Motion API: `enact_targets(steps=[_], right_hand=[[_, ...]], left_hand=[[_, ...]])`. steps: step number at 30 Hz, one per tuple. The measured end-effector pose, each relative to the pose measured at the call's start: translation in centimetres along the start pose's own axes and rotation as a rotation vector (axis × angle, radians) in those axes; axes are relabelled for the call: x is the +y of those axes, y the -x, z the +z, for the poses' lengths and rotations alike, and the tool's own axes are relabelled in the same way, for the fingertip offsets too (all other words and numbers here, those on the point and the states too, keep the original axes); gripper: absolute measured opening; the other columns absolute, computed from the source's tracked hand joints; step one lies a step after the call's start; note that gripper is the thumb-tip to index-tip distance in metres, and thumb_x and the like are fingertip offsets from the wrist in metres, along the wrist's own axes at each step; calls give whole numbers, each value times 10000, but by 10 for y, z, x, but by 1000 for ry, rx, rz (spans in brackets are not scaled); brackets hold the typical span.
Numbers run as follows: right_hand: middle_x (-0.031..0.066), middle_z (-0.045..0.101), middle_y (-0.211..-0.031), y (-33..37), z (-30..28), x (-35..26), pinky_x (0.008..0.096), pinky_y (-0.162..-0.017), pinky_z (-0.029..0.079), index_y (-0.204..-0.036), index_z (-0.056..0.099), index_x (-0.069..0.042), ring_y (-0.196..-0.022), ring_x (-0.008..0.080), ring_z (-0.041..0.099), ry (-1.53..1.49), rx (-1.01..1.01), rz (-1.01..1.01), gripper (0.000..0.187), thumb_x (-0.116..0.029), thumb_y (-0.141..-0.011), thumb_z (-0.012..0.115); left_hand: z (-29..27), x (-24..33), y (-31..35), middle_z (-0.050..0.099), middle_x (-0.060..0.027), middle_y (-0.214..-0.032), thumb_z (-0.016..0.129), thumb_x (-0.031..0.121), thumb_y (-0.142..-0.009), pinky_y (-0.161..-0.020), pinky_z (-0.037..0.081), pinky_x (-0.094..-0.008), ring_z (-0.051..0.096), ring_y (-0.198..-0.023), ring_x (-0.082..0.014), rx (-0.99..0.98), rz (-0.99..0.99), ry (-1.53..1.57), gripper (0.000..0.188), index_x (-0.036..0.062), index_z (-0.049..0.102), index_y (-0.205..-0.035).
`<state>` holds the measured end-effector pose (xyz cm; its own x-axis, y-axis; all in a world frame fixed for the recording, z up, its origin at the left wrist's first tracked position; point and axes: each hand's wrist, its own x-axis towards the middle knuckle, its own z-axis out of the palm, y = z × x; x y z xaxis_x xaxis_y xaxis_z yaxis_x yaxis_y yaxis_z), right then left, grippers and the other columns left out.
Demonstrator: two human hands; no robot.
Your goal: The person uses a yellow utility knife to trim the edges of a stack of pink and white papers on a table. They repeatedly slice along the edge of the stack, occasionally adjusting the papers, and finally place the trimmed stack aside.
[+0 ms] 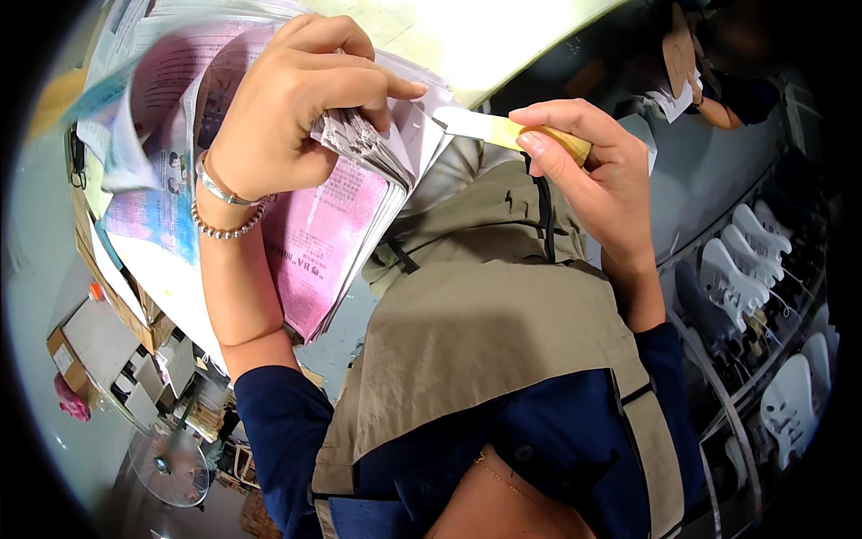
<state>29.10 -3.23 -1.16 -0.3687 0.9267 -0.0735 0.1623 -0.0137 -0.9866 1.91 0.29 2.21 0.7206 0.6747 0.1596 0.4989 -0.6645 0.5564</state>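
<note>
The person's left hand is closed around a thick stack of folded pink-and-white printed newspaper sheets, with the thumb side pinching the crumpled grey edge of the sheets and the index finger stretched out straight toward the right. Two bracelets (one silver bangle, one string of metallic beads) sit on that wrist. The right hand is closed on a knife with a pale wooden handle and flat white blade; the blade tip touches the upper right corner of the stack, just beside the left index fingertip. The stack is held up in front of the person's khaki apron. White shoe lasts on a metal rack stand at the right.
</note>
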Motion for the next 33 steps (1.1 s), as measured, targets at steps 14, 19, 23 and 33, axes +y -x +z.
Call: enact_targets(steps=[14, 19, 23, 33], right_hand=[[34, 667, -771, -1, 2, 1, 201, -576, 451, -1009, 690, -17, -665, 56, 607, -11, 5, 5, 132, -55, -888, 651], [32, 667, -779, -1, 1, 1, 201, -572, 449, -1007, 693, -17, -659, 58, 606, 0, 16, 12, 132, -59, -888, 655], [32, 670, -792, -1, 0, 0, 202, -571, 450, -1008, 694, -16, -657, 60, 607, 4, 14, 19, 134, -59, -888, 656], [26, 675, -778, 1, -8, -10, 194, -560, 448, -1006, 698, -21, -646, 55, 609, 50, 65, -32, 133, -79, -893, 660]], left_hand=[[0, -7, 10, 747, -47, -971, 617, 235, -433, -753, 399, -344, 485, -787, -250, -9, -12, -57, 298, 64, 584, -675], [1, -6, 11, 747, -46, -970, 634, 255, -439, -759, 394, -346, 489, -793, -250, -3, -15, -71, 305, 71, 589, -679], [0, -6, 10, 747, -46, -979, 649, 265, -446, -766, 391, -347, 491, -799, -249, -15, -9, -71, 315, 75, 597, -692], [-3, -6, 11, 746, -52, -985, 595, 318, -426, -784, 397, -358, 502, -812, -256, -34, 0, -76, 366, 72, 600, -696]])
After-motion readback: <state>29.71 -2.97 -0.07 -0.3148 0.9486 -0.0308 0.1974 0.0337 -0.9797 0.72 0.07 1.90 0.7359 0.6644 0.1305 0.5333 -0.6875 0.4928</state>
